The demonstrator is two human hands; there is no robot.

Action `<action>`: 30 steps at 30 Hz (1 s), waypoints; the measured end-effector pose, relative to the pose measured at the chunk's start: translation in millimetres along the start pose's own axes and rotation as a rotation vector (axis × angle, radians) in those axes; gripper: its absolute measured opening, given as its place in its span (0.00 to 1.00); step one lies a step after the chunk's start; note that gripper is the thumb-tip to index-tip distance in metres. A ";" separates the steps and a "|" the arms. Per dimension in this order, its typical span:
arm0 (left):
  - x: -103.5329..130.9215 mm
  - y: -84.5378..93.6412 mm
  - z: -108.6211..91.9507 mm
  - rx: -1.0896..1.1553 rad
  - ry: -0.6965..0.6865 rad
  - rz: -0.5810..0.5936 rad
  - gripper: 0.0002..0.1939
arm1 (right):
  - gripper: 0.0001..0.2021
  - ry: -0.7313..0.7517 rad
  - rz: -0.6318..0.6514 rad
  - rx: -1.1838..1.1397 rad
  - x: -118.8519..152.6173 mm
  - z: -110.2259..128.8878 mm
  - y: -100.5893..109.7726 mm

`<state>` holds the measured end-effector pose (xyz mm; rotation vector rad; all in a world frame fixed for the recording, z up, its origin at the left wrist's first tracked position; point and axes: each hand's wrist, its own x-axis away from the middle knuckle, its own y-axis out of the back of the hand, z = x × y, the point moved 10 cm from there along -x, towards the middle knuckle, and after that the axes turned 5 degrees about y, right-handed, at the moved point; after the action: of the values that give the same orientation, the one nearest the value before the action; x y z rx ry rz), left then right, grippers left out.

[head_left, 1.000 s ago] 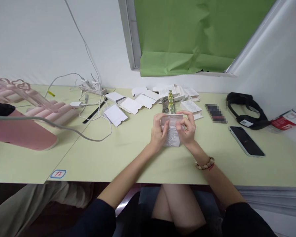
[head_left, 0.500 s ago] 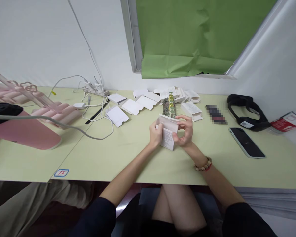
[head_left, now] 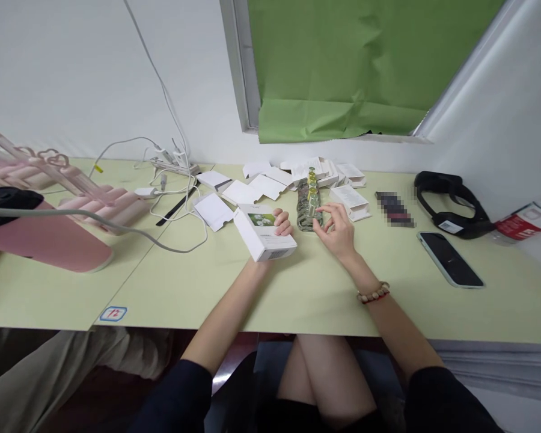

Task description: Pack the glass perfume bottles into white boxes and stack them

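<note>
— Where is the white box [head_left: 265, 233] now, and which hand has it?

— The left hand [head_left: 282, 224] grips it. The fingers [head_left: 283, 227] are curled over the far right edge of the box, and the box sits low over the green tabletop [head_left: 193, 276], maybe resting on it; I cannot tell this for sure. Its long axis runs from far left to near right, and the face with the flower picture looks up.

— And the right hand?

— The right hand [head_left: 337, 227] is half open and holds nothing. Its fingertips [head_left: 321, 208] reach toward the strip of small bottles [head_left: 309, 199], which lies just beyond the hand and a little to the left. The fingertips seem to touch the near end of the strip, or are just beside it.

— How does the strip lie?

— Its long axis runs away from the person, almost straight, so the near end points at the gap between the two hands. The right hand is clearly nearer to it than the left hand, which is busy with the box.

— What is around?

— Flat folded cartons [head_left: 240, 193] lie behind the box, and a phone [head_left: 449, 259] lies well apart on the right.
</note>
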<state>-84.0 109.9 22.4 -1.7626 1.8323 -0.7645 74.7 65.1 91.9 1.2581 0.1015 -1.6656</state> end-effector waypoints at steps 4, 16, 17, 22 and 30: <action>-19.4 6.3 12.2 -0.077 0.035 0.050 0.16 | 0.22 -0.054 0.059 0.031 2.8 -12.8 -9.0; 8.1 -11.3 -1.9 -0.007 0.062 0.076 0.13 | 0.17 -0.158 0.169 -0.018 4.0 -30.0 -19.2; 10.0 -12.7 -1.6 -0.004 0.064 0.079 0.13 | 0.17 -0.164 0.171 -0.018 3.5 -30.8 -18.6; 10.5 -8.4 9.5 0.137 0.094 0.027 0.16 | 0.16 -0.157 0.201 0.017 3.7 -30.2 -20.4; 2.1 -1.5 21.8 0.319 0.144 0.047 0.17 | 0.23 -0.193 0.377 0.084 14.9 -35.9 -42.0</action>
<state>-68.1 106.4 7.7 -1.4889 1.7199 -1.1210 68.7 97.0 44.8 1.0916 -0.3086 -1.4619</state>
